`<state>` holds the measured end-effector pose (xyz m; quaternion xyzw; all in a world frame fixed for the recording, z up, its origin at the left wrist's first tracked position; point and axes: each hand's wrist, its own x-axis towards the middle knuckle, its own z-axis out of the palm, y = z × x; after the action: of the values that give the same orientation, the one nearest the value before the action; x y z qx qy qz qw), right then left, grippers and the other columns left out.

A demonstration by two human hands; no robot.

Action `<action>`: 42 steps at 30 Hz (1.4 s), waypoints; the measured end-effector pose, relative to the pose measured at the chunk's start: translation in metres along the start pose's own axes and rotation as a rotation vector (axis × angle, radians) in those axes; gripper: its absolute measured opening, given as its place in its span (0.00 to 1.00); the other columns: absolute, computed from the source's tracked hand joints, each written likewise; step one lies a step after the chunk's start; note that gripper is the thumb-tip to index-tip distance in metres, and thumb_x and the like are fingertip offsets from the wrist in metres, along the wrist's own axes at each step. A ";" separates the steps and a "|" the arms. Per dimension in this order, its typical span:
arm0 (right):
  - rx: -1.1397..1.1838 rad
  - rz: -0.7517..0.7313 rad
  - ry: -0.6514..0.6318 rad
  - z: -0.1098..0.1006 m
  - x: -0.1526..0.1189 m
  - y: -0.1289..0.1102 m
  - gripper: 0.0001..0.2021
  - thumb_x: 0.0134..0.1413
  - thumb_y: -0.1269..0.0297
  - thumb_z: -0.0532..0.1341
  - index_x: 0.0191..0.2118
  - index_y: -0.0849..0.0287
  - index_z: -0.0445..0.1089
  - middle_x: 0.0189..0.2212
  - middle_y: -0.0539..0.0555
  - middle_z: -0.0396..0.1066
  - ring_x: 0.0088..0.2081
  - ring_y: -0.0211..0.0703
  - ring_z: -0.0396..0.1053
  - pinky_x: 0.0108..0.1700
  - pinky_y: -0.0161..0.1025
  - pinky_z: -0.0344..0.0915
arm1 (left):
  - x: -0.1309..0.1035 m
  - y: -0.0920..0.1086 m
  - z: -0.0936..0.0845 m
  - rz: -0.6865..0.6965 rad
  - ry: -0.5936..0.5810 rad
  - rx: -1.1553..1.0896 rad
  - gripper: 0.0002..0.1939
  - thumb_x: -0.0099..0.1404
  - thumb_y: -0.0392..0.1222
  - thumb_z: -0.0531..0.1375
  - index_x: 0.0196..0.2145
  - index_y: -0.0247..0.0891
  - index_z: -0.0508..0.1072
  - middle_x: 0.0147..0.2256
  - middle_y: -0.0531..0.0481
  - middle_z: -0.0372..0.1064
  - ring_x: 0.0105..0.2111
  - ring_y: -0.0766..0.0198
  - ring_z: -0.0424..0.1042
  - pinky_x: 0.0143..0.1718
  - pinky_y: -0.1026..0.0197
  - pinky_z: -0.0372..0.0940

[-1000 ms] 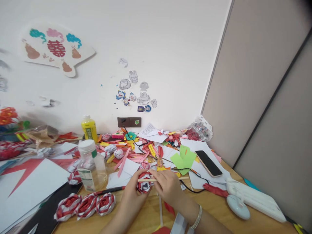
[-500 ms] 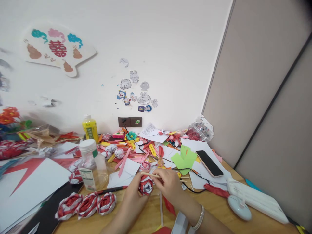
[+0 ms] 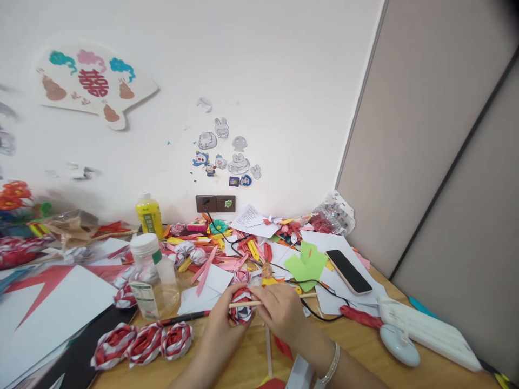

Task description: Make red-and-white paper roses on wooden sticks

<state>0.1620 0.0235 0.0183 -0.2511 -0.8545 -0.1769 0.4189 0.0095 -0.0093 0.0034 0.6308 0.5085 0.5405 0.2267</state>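
Observation:
My left hand [image 3: 223,323] is wrapped round a red and white paper rose [image 3: 242,314] near the front middle of the table. A thin wooden stick [image 3: 246,304] lies across the rose's face, pinched in my right hand [image 3: 279,313]; its far end sticks out beyond the right hand. The right fingertips are close to the rose's upper edge. Three more red and white paper roses [image 3: 146,342] sit in a row to the left. Another pinkish rose [image 3: 242,276] lies just behind the held one.
A clear jar [image 3: 152,281] with a white lid and a yellow bottle [image 3: 150,215] stand at the left. Paper scraps and a black cable cover the back. A phone [image 3: 349,272], a green paper [image 3: 307,265] and a white lamp [image 3: 430,332] lie to the right.
The stick has moved down from the rose's top edge to across its middle. My right hand has shifted slightly, with its fingers nearer the rose.

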 end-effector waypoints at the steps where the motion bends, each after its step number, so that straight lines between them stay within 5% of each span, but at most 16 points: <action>1: 0.031 0.009 -0.015 0.000 0.000 0.000 0.13 0.60 0.70 0.47 0.41 0.63 0.68 0.23 0.54 0.71 0.24 0.41 0.67 0.26 0.37 0.58 | 0.000 0.001 0.000 -0.004 0.005 -0.005 0.20 0.47 0.34 0.60 0.41 0.38 0.70 0.42 0.44 0.73 0.42 0.54 0.72 0.42 0.54 0.67; 7: 0.281 0.179 -0.061 0.003 0.000 -0.002 0.14 0.53 0.73 0.50 0.42 0.59 0.69 0.28 0.53 0.74 0.27 0.41 0.70 0.29 0.35 0.63 | 0.000 -0.002 0.002 -0.017 -0.021 -0.045 0.19 0.50 0.36 0.60 0.42 0.39 0.69 0.40 0.46 0.73 0.42 0.55 0.72 0.43 0.54 0.67; 12: 0.412 0.465 0.026 0.001 0.005 0.001 0.16 0.48 0.75 0.52 0.42 0.59 0.70 0.30 0.53 0.75 0.28 0.41 0.71 0.31 0.34 0.64 | 0.001 -0.002 0.003 -0.058 -0.029 -0.133 0.26 0.47 0.34 0.62 0.46 0.37 0.66 0.47 0.42 0.69 0.47 0.53 0.69 0.48 0.53 0.64; 15: 0.520 0.589 -0.031 0.000 0.008 0.003 0.15 0.47 0.76 0.52 0.38 0.57 0.72 0.28 0.51 0.75 0.26 0.39 0.70 0.28 0.32 0.63 | 0.003 -0.002 0.000 -0.073 -0.035 -0.168 0.27 0.47 0.36 0.62 0.47 0.37 0.65 0.47 0.42 0.69 0.47 0.52 0.69 0.47 0.53 0.65; 32: 0.784 0.550 -0.225 -0.003 0.011 0.003 0.17 0.48 0.77 0.54 0.39 0.55 0.75 0.29 0.48 0.75 0.29 0.37 0.68 0.31 0.29 0.60 | 0.002 0.005 -0.002 -0.091 -0.054 -0.111 0.18 0.48 0.40 0.63 0.38 0.38 0.65 0.36 0.46 0.71 0.38 0.55 0.71 0.41 0.54 0.66; 38: 0.757 0.649 -0.235 0.000 0.008 0.008 0.16 0.49 0.75 0.54 0.41 0.55 0.74 0.30 0.48 0.74 0.29 0.37 0.68 0.30 0.30 0.59 | 0.003 -0.015 0.006 -0.180 -0.123 -0.401 0.32 0.45 0.39 0.65 0.48 0.38 0.59 0.46 0.42 0.67 0.45 0.53 0.69 0.45 0.54 0.64; 42: 0.767 0.654 -0.251 0.003 0.007 0.013 0.13 0.50 0.74 0.54 0.36 0.57 0.75 0.26 0.48 0.72 0.27 0.37 0.65 0.28 0.30 0.56 | 0.003 -0.013 0.004 -0.177 -0.197 -0.435 0.30 0.46 0.39 0.65 0.47 0.38 0.61 0.49 0.41 0.65 0.50 0.52 0.65 0.50 0.55 0.61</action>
<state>0.1636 0.0375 0.0234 -0.3530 -0.7784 0.3206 0.4084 0.0080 -0.0002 -0.0073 0.5698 0.4088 0.5514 0.4519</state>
